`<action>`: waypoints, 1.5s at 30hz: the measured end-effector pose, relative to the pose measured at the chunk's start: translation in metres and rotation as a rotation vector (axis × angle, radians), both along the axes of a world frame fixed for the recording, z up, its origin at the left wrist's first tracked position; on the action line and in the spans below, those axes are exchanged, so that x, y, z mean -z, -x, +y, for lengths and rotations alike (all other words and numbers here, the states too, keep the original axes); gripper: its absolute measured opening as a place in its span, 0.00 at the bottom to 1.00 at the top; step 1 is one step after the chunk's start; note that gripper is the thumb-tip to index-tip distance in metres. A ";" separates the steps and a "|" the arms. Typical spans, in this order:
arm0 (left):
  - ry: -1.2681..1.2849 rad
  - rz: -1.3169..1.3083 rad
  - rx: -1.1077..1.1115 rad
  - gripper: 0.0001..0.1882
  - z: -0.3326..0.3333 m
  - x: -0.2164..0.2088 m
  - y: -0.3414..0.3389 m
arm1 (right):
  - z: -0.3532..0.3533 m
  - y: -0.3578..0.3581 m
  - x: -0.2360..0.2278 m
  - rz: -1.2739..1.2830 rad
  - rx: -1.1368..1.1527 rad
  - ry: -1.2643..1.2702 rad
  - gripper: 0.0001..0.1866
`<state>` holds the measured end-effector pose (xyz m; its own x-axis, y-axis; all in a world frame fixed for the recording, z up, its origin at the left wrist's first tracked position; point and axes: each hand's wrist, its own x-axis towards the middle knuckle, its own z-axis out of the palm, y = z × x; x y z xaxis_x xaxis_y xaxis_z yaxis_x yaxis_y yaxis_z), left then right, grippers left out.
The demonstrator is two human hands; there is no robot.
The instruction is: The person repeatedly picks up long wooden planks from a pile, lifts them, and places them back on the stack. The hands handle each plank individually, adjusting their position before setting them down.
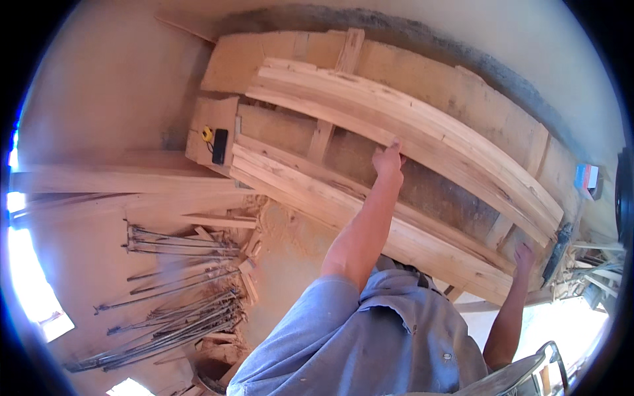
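Two groups of long pale wooden boards lie across a worn workbench (264, 46). My left hand (389, 162) is at the near edge of the far wooden boards (409, 122), its index finger laid on the wood and the other fingers curled at the edge. Toward the right end of the bench is my right hand (524, 256), low between the far boards and the near wooden boards (304, 185). Its fingers look bent, and what they hold, if anything, is too small to make out. Crosspieces (321, 138) run beneath the boards.
A yellow tape measure (207, 134) and a black flat case (220, 146) sit at the bench's left end. Several long metal bar clamps (178, 330) lie on the floor at left, near wood scraps and sawdust. A blue, red and white box (586, 179) is at far right.
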<state>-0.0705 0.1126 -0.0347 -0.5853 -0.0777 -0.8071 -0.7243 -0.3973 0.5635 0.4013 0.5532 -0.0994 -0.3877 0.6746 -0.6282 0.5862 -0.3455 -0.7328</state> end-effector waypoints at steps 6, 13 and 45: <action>0.278 0.167 0.006 0.30 0.004 0.058 -0.008 | -0.080 0.058 -0.040 -0.311 -0.430 -0.620 0.24; -0.456 0.629 0.093 0.04 -0.041 0.064 -0.038 | -0.134 0.029 -0.080 -0.436 -0.576 -0.862 0.23; 0.272 0.357 0.500 0.35 -0.141 -0.068 -0.244 | -0.019 -0.056 -0.055 -0.151 0.069 -0.246 0.30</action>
<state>0.1736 -0.0285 0.0332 -0.8313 0.0992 -0.5469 -0.5344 0.1280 0.8355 0.4574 0.5343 -0.0446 -0.2503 0.8353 -0.4895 0.6761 -0.2111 -0.7060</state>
